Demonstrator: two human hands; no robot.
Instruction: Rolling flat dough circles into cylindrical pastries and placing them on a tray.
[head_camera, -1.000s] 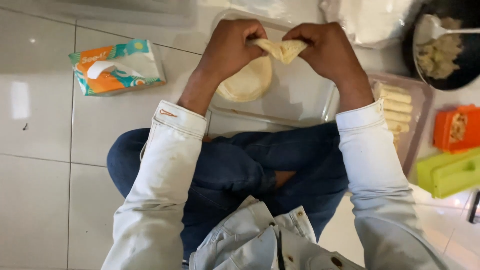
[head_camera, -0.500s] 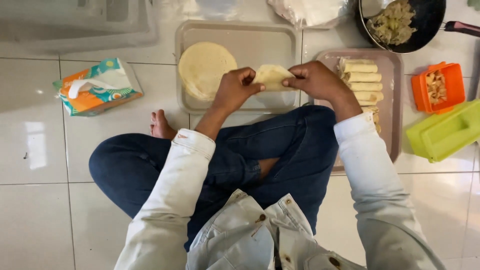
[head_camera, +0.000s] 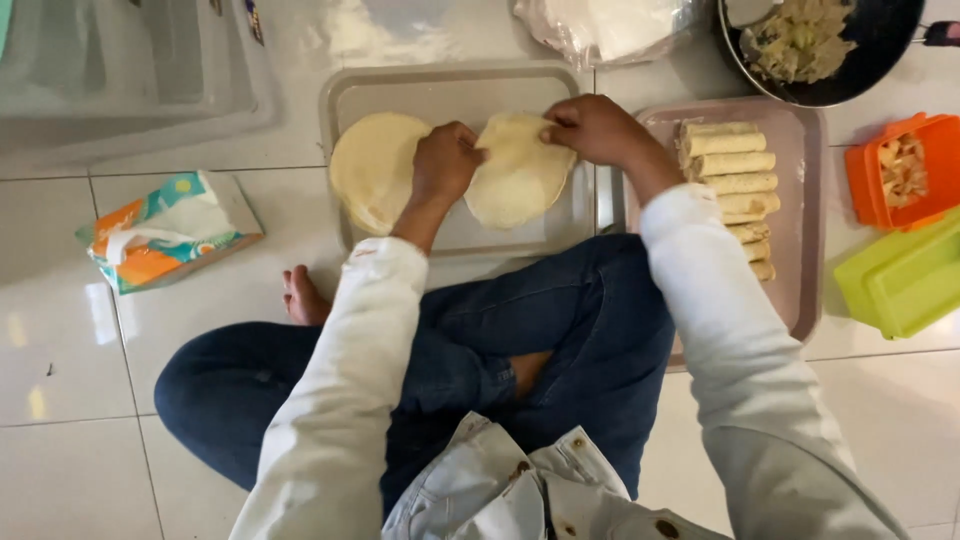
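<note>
Down on the floor (head_camera: 80, 380), a grey tray (head_camera: 450, 85) carries a wrapper stack (head_camera: 375, 170). Beside it lies one wrapper (head_camera: 520, 185), pinched at its upper edges by both hands: left (head_camera: 447, 160), right (head_camera: 592, 128). Finished rolls (head_camera: 730, 165) fill the pink tray (head_camera: 805, 200).

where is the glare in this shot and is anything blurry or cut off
Head view: ceiling light glares off the glossy white floor tiles at the left and above the grey tray; the left hand and right hand on the round wrapper look sharp; the dark pan is cut off by the top edge.
</note>
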